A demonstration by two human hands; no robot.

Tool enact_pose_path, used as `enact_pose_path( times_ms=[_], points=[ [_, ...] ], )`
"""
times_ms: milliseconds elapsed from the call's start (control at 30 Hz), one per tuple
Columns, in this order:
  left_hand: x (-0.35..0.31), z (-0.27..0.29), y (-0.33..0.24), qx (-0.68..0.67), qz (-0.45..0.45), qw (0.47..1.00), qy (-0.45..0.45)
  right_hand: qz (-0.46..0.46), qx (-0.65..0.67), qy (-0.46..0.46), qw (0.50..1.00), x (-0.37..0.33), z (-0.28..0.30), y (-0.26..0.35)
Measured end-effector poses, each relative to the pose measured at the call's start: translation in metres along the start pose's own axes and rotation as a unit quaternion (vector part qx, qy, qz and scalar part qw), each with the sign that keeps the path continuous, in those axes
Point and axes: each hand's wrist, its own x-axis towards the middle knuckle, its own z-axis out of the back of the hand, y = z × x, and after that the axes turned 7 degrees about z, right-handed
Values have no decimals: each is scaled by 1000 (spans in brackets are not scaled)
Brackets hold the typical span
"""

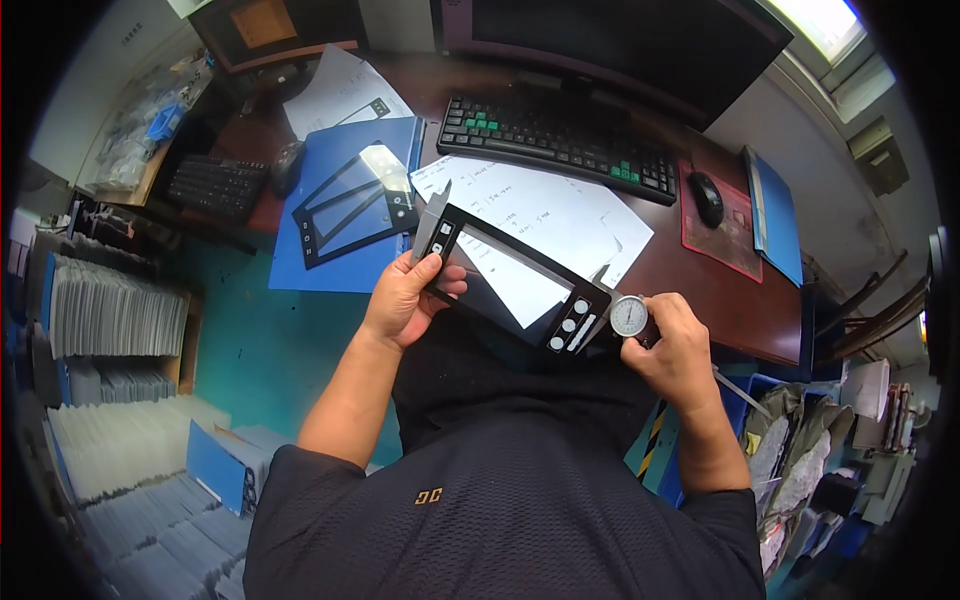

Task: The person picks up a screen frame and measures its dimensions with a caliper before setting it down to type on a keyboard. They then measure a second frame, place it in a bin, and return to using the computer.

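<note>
Head view showed the left hand [405, 298] pinching the nine-o'clock end of a black-framed glass panel [515, 283], a glossy rectangle with round holes, held at centre; at three o'clock the right hand [672, 350] gripped a dial caliper [629, 316].

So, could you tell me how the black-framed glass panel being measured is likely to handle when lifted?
The glass panel looks thin and flat, so probably stiff, light, and breakable at the edges. Its glossy face may be slippery; the left hand pinches one end while the right hand holds the dial caliper.
</note>
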Motion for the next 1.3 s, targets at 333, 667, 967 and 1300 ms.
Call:
enact_pose_path(
  times_ms=[333, 667, 967, 1300],
  points=[
    [5, 2, 0, 18, -35, 998, -58, 1, 1, 16, 1000, 6, -1, -13],
    [10, -8, 2, 27, -36, 996, -71, 3, 10, 40, 999, 4, 2, -26],
    [6, -12, -6, 43, -47, 995, -81, 5, 40, 19, 999, 3, 0, -28],
    [2, -9, -4, 77, -17, 993, -91, -19, 45, 33, 998, 2, 0, -26]
  ],
)
